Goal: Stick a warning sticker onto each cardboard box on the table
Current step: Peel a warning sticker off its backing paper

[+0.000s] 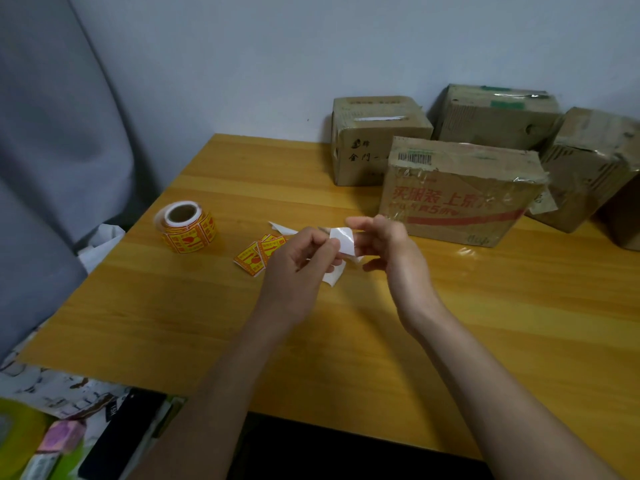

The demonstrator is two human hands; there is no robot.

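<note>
Above the yellow wood-grain table (180, 306), your left hand (298, 268) and right hand (388, 244) meet at centre. Both pinch a small white glossy sticker strip (342, 241) between thumb and fingertips, remaining fingers loosely curled; its printed face isn't visible. A white backing piece (333, 276) hangs under your left hand. Loose orange-and-red warning stickers (258, 255) lie on the table just left of your left hand. Orange sticker roll with cardboard core (187, 226) stands further left. 4 brown taped cardboard boxes sit at the far right by the wall; the nearest red-printed box (460, 195) is just beyond your right hand.
</note>
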